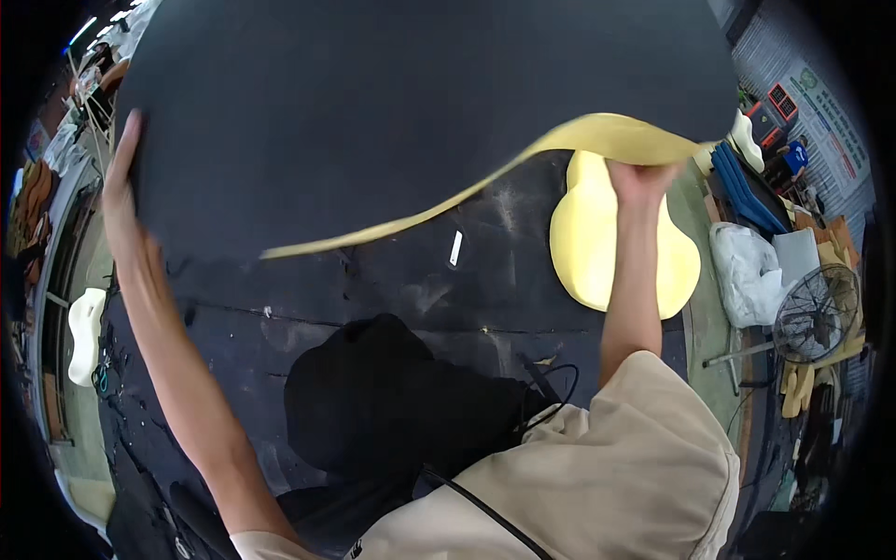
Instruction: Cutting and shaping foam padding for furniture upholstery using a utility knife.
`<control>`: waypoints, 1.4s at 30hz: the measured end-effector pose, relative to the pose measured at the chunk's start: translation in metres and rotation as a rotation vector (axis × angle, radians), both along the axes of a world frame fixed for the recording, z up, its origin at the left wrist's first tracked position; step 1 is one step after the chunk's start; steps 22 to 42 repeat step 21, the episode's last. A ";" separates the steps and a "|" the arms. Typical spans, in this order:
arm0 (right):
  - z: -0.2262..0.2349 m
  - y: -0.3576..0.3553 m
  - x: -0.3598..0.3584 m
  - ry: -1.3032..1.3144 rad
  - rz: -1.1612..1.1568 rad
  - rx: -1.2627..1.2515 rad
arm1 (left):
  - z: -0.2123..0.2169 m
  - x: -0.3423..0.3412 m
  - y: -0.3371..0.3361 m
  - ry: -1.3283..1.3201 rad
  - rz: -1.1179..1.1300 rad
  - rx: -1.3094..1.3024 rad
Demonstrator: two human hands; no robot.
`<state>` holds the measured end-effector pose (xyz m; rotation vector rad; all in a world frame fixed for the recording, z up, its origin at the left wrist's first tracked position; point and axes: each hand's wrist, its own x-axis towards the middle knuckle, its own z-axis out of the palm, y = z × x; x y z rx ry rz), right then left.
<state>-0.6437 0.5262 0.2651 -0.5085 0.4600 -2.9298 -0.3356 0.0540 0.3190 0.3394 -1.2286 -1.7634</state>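
A large black sheet (420, 103) with a pale yellow underside (616, 138) spreads over the far part of the work surface. My left hand (123, 191) is at its left edge, with a finger stretched along the edge and the rest partly hidden; it appears to hold the sheet. My right hand (644, 179) grips the near edge at the right and raises it, so the edge bows upward and the yellow side shows. The right fingertips are hidden by the sheet. Below my right forearm lies a rounded, lobed yellow foam piece (583, 238), partly covered by the arm and sheet.
A small white strip (455, 248) lies on the dark work surface (233, 350). Black cloth (373, 401) is bunched close to me. At left are a pale foam piece (86, 336) and scissors (101, 375). A fan (817, 313) and white plastic bag (747, 273) stand at right.
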 end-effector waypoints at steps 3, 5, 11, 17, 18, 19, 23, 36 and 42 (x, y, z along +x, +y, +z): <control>-0.022 0.137 -0.040 -0.026 -0.341 -0.112 | 0.044 -0.086 0.049 0.012 -0.454 -0.464; -0.056 0.185 -0.027 -0.022 -0.556 -0.051 | 0.039 -0.098 0.067 -0.319 -0.280 -0.819; -0.208 0.218 0.031 -0.270 -0.858 -0.067 | -0.091 -0.055 0.074 -0.556 -0.088 -1.020; -0.361 0.185 0.047 -0.616 -0.644 -0.207 | -0.315 0.101 0.047 -0.730 -0.026 -0.445; -0.362 0.179 0.045 -0.584 -0.635 -0.180 | -0.349 0.145 0.054 -0.694 0.027 -0.213; -0.362 0.164 0.049 -0.611 -0.573 -0.049 | -0.397 0.214 0.057 -0.620 0.131 -0.157; -0.351 0.121 0.034 -0.612 -0.458 0.094 | -0.470 0.331 0.094 -0.817 0.344 0.190; -0.351 0.121 0.034 -0.612 -0.458 0.094 | -0.470 0.331 0.094 -0.817 0.344 0.190; -0.351 0.121 0.034 -0.612 -0.458 0.094 | -0.470 0.331 0.094 -0.817 0.344 0.190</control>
